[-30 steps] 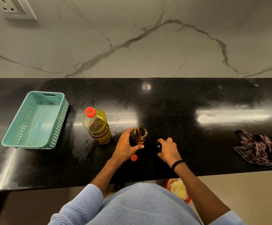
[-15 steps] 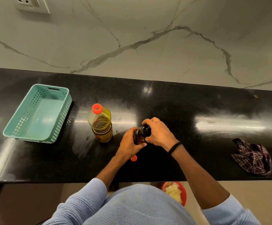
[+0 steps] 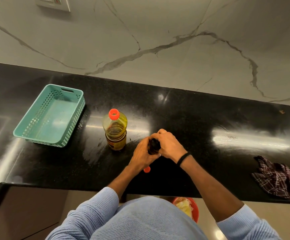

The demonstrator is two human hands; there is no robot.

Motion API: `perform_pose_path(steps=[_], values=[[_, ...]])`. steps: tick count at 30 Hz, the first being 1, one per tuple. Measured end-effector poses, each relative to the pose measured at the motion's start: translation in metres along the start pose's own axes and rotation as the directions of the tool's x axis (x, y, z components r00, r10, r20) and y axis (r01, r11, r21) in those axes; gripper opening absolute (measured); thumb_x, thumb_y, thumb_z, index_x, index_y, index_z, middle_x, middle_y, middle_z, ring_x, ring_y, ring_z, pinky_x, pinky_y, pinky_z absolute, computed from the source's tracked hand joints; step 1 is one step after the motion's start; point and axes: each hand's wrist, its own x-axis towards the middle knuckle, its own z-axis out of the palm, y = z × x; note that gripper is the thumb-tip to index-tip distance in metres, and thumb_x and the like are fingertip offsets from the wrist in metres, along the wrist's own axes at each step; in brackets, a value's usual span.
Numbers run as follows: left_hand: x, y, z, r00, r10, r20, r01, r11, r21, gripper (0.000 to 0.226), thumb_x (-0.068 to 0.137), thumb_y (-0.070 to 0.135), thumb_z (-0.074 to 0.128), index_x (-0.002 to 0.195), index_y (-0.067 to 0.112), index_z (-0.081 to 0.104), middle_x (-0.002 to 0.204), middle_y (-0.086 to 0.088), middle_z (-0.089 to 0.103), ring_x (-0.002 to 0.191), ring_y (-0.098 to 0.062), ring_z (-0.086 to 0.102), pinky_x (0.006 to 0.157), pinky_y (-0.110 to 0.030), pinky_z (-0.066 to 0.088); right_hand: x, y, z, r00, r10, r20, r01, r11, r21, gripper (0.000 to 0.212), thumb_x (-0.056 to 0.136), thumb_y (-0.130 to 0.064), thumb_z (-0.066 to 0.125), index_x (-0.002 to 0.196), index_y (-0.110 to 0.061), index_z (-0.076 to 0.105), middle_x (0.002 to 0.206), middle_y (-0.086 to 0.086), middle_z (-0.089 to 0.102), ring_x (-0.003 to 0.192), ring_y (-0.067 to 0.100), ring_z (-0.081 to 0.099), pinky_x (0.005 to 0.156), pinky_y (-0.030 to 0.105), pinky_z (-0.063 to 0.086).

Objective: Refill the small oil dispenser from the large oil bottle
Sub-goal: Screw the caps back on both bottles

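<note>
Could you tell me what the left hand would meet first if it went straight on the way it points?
The small dispenser, which the left hand grips; just past it, the right hand on its top.

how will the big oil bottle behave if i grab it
The oil bottle looks fairly full, so probably heavy. Its plastic may be slick: smears streak the counter beside it. Tall and narrow, it could tip if pushed.
</note>
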Motion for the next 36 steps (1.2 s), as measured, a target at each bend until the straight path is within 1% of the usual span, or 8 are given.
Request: perform_pose_path(steps=[4,7,13,16,20,24,29,36], values=[[-0.002,0.004,-0.003,1.000,0.007,0.019,-0.008,1.000,0.002,0.056,0.074,0.042,0.081,0.116,0.038,0.045,0.105,0.020,0.053,0.093,0.007,0.054,0.074,-0.011,0.042,0.002,0.002,0.000,0.991,0.132,0.015,-0.131,0.991,-0.005,0.082,0.070,-0.046,0.085,0.138,-0.019,0.047,0.115,0.014,0.054,0.106,0.033,0.059,0.088,0.041,0.051],[-0.003,0.003,-0.003,1.000,0.015,0.005,-0.015,1.000,-0.009,0.067,0.070,0.051,0.082,0.124,0.032,0.048,0.113,0.016,0.056,0.100,0.002,0.055,0.082,-0.013,0.044,-0.003,0.005,-0.002,0.992,0.079,0.094,-0.080,0.997,0.007,0.102,0.071,-0.026,0.087,0.152,-0.030,0.025,0.131,0.016,0.042,0.113,0.036,0.057,0.093,0.041,0.051],[-0.002,0.003,-0.003,1.000,-0.024,0.011,0.025,0.999,-0.027,0.065,0.071,0.039,0.084,0.125,0.033,0.049,0.113,0.016,0.057,0.103,0.001,0.055,0.083,-0.013,0.043,-0.002,-0.001,-0.005,0.998,0.052,0.034,-0.049,0.995,-0.090,0.048,0.082,-0.025,0.076,0.125,-0.018,0.053,0.113,0.013,0.052,0.099,0.034,0.063,0.082,0.042,0.054],[-0.001,0.003,-0.003,0.999,-0.026,0.027,0.026,1.000,-0.011,0.065,0.071,0.040,0.083,0.126,0.031,0.048,0.113,0.016,0.055,0.100,0.000,0.053,0.079,-0.010,0.039,0.001,0.002,-0.009,0.988,0.151,0.030,-0.146,0.981,-0.126,0.067,0.077,-0.046,0.079,0.128,-0.015,0.049,0.114,0.015,0.060,0.104,0.035,0.062,0.083,0.044,0.052],[-0.001,0.002,-0.002,1.000,-0.024,0.012,0.024,0.999,-0.023,0.066,0.068,0.041,0.084,0.122,0.036,0.047,0.115,0.016,0.057,0.104,-0.001,0.056,0.084,-0.013,0.043,-0.002,0.002,-0.008,0.994,0.108,0.027,-0.102,0.982,-0.157,0.057,0.085,-0.025,0.073,0.134,-0.025,0.045,0.116,0.012,0.056,0.105,0.035,0.062,0.083,0.045,0.052],[-0.001,0.001,-0.003,1.000,-0.023,0.017,0.024,0.999,-0.022,0.065,0.070,0.039,0.083,0.124,0.034,0.048,0.115,0.014,0.057,0.103,0.000,0.055,0.084,-0.015,0.045,-0.002,0.000,-0.013,0.977,0.214,-0.014,-0.211,0.947,-0.241,0.060,0.080,-0.056,0.072,0.120,-0.015,0.055,0.113,0.010,0.063,0.107,0.031,0.063,0.082,0.040,0.050],[0.000,-0.001,-0.001,1.000,-0.001,0.001,0.001,1.000,-0.021,0.066,0.069,0.047,0.083,0.124,0.035,0.049,0.116,0.015,0.059,0.106,0.001,0.056,0.092,-0.023,0.050,-0.003,-0.002,-0.001,0.997,0.073,0.023,-0.070,0.989,-0.127,0.058,0.082,-0.012,0.072,0.132,-0.027,0.047,0.114,0.009,0.045,0.099,0.033,0.062,0.076,0.041,0.053],[-0.001,0.000,0.000,1.000,0.011,-0.018,-0.012,1.000,-0.012,0.065,0.070,0.046,0.082,0.125,0.032,0.049,0.114,0.015,0.057,0.103,-0.001,0.055,0.086,-0.016,0.045,0.002,-0.001,-0.002,0.990,0.141,0.023,-0.139,0.987,-0.079,0.050,0.082,-0.014,0.075,0.126,-0.017,0.052,0.114,0.014,0.051,0.102,0.033,0.060,0.081,0.039,0.052]])
